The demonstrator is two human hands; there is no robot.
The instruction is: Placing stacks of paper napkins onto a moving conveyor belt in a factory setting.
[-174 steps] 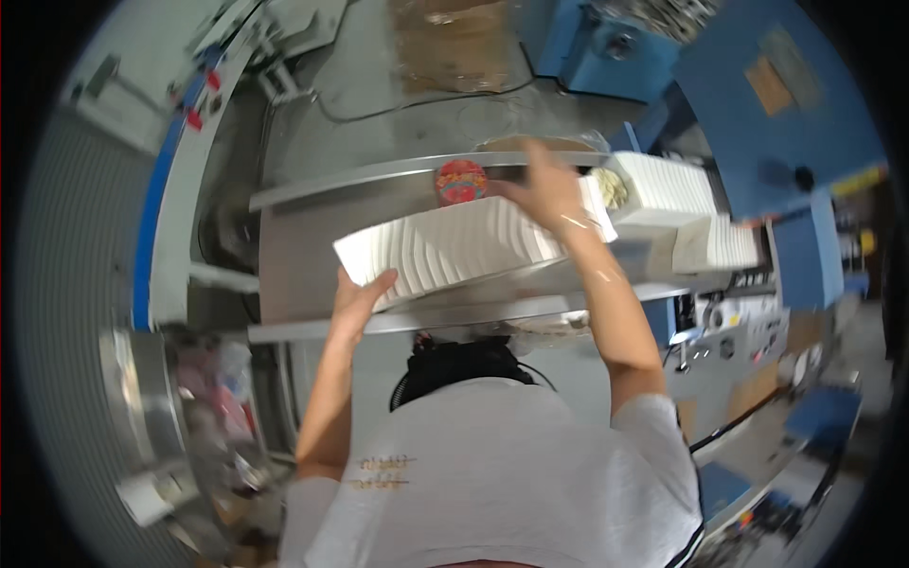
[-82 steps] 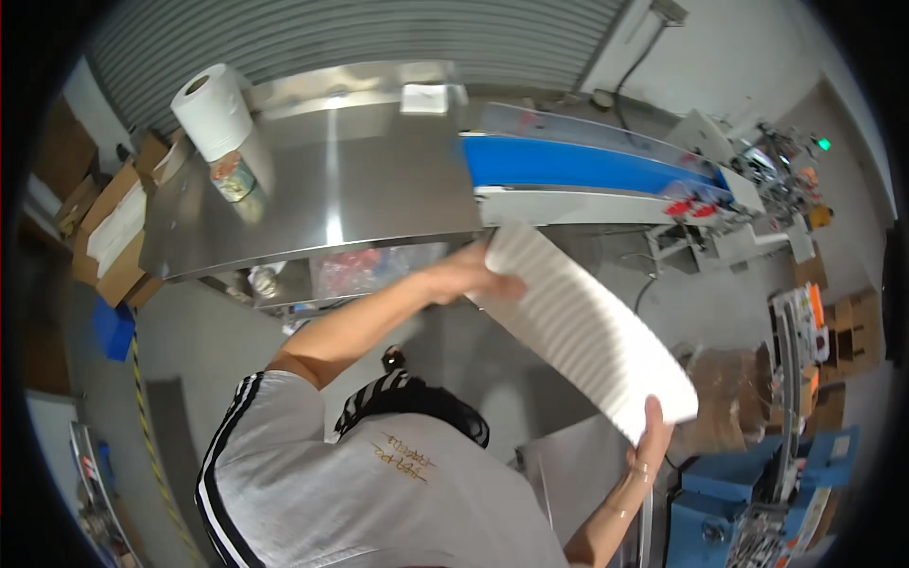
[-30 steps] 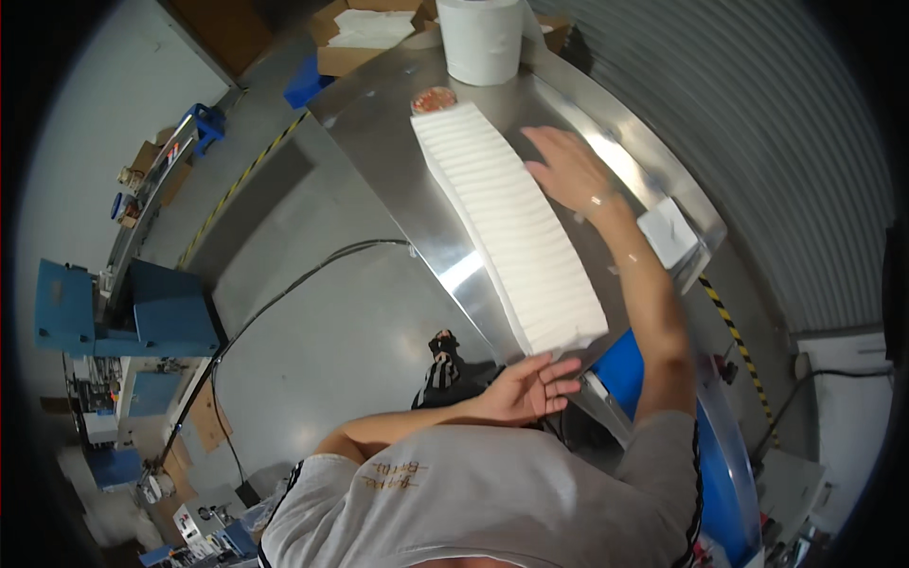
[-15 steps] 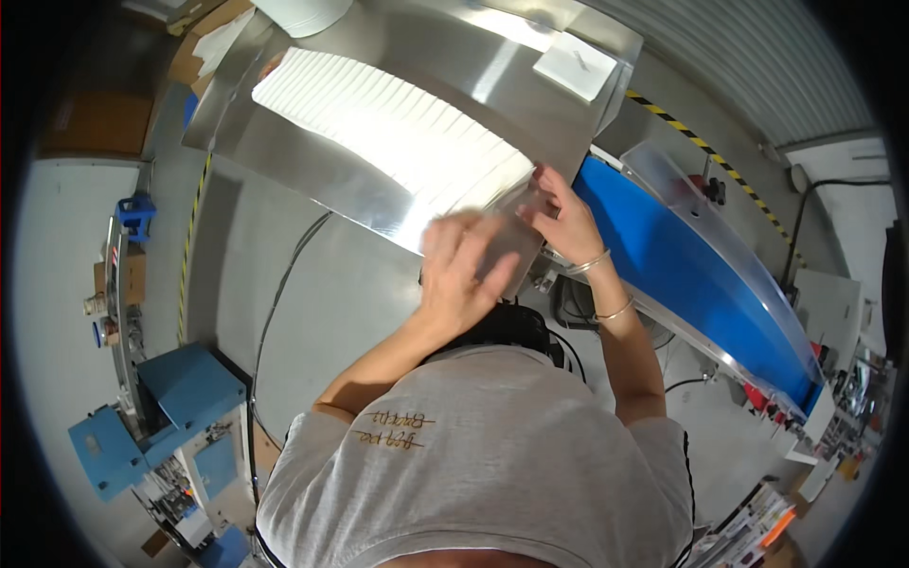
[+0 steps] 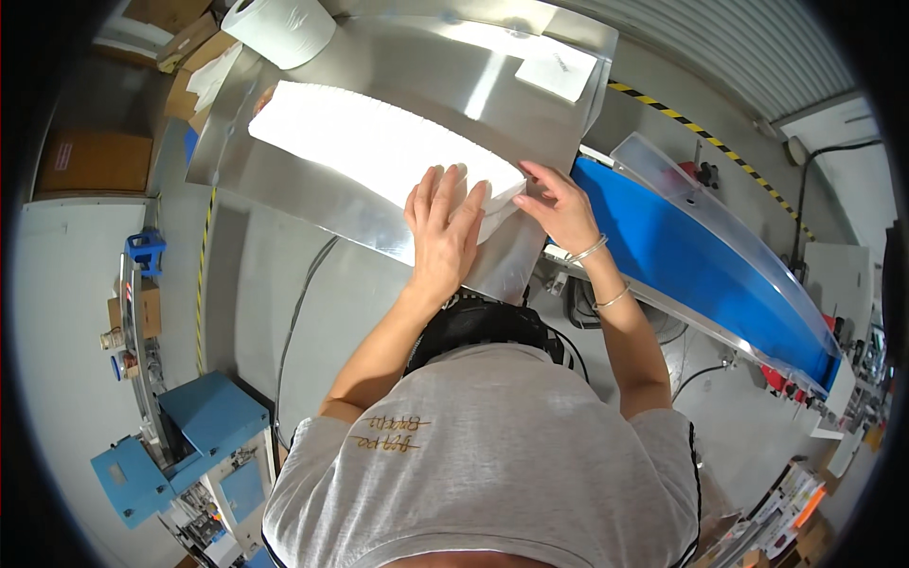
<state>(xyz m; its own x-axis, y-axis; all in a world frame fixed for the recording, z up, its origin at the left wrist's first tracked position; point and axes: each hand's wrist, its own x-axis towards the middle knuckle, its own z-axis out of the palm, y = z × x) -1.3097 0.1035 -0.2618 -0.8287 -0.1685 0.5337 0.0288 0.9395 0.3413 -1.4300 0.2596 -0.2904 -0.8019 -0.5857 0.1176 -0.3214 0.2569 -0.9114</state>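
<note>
Shining metal is forming the surface [image 5: 284,185], where the left hand [image 5: 440,227] is resting, fingers spread, on a curved white stack [image 5: 369,142] near the front edge, and the right hand [image 5: 559,213], thumb and fingers apart, is cupping its right end, probably steadying the faintly ridged layers. Beyond, a fat paper roll [image 5: 295,33] is sitting by the far left corner.

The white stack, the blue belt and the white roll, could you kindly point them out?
White stack [image 5: 379,142]: head view, middle of its top.
Blue belt [image 5: 677,256]: head view, middle of its surface.
White roll [image 5: 292,34]: head view, its curved side.
</note>
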